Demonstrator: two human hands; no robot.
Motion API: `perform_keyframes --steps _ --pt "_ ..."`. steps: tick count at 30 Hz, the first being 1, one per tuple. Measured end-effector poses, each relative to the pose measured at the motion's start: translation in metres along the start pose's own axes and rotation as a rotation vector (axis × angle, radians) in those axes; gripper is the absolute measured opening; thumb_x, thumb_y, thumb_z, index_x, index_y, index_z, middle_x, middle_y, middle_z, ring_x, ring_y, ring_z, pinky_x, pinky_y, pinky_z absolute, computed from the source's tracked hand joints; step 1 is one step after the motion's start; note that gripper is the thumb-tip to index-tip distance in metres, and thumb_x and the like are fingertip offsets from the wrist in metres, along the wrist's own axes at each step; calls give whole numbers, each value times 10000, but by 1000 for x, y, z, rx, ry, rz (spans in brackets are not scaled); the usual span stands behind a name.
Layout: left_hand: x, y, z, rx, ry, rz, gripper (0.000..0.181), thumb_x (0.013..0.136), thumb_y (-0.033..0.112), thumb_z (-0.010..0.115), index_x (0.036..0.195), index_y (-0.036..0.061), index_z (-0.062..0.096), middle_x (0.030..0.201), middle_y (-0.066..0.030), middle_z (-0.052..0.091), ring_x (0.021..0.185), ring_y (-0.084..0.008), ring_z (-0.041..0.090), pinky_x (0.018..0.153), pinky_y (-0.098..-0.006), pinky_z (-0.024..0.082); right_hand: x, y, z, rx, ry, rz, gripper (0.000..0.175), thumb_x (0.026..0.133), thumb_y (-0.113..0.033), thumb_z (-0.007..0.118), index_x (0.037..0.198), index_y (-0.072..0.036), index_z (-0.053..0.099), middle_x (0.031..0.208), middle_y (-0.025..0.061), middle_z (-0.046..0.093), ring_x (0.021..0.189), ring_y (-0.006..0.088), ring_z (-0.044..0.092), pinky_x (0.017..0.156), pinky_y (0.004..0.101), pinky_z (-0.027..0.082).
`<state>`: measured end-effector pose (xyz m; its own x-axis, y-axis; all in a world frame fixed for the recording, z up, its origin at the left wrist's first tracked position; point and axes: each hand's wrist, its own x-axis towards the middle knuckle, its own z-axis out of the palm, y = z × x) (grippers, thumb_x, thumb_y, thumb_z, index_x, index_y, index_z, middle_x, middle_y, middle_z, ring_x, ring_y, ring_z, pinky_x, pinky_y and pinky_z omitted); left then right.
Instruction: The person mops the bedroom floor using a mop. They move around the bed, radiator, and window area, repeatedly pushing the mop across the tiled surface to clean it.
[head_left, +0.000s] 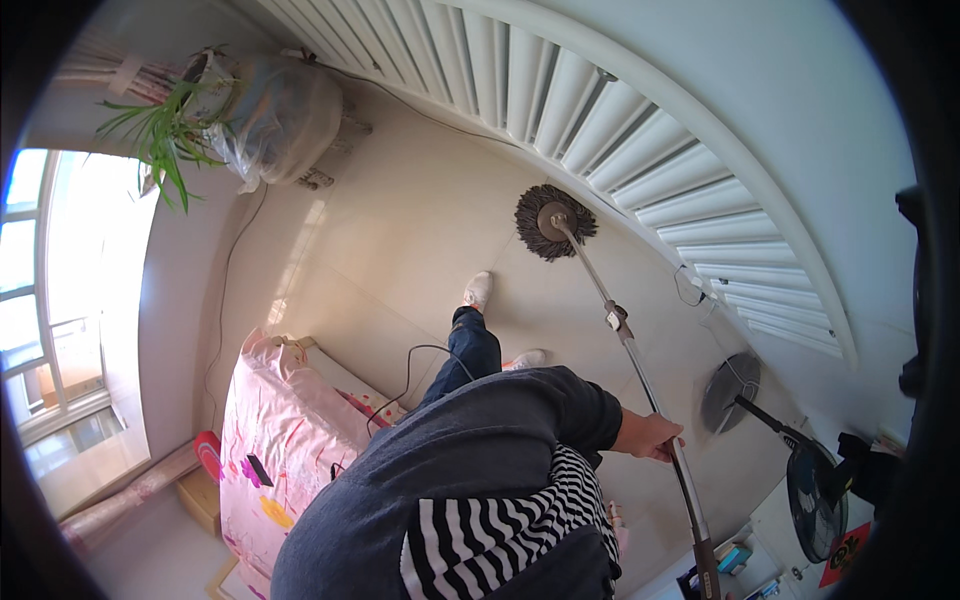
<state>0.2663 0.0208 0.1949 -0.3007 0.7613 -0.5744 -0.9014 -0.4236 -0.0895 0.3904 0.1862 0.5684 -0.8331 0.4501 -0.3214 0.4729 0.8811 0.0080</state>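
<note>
My left hand (651, 437) grips the metal pole of a mop (643, 367) partway along its length. That arm, in a dark grey sleeve, reaches across to the right over a black-and-white striped garment part (517, 517). The pole slants up and left, past a joint collar (616, 315), to a round mop head (555, 221) with dark brown strands. The head rests on the pale tiled floor (375, 217) near a white slatted, radiator-like panel (585, 127). A dark handle grip (705, 566) runs to the lower picture edge. My right hand is out of view.
A pink floral cover (292, 450) drapes over furniture at left. A plastic-wrapped object (281, 116) and a green potted plant (176, 135) stand upper left. A fan (816, 499) with a round base (731, 394) is at right. A cable (229, 262) crosses the floor.
</note>
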Motion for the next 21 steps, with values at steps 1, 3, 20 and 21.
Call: perform_keyframes --steps 1,3,20,21 --pt "0 2 -3 25 -37 4 224 883 238 487 855 20 531 852 -75 603 757 -228 612 698 -357 526 6 -1 -2 -78 -23 -63 321 830 -274 619 1030 -23 634 848 118 650 675 163 567 583 319 464" --pt "-3 11 -8 39 -53 19 237 882 253 498 869 20 539 847 -79 600 761 -227 611 708 -354 524 10 -9 -3 40 -27 -54 312 843 -279 599 1010 -18 637 877 124 648 721 186 582 617 322 481" --pt "-128 179 -121 -63 221 317 236 864 233 494 855 6 556 840 -124 590 766 -258 619 733 -374 534 80 -201 69 272 -58 -374 245 769 -80 627 988 31 628 772 87 639 661 110 539 590 257 446" --pt "-140 191 -136 -68 268 344 223 856 218 492 846 5 555 825 -126 593 743 -264 623 716 -377 541 83 -215 85 401 -75 -418 255 725 -11 650 972 46 624 771 82 635 676 98 553 613 226 448"
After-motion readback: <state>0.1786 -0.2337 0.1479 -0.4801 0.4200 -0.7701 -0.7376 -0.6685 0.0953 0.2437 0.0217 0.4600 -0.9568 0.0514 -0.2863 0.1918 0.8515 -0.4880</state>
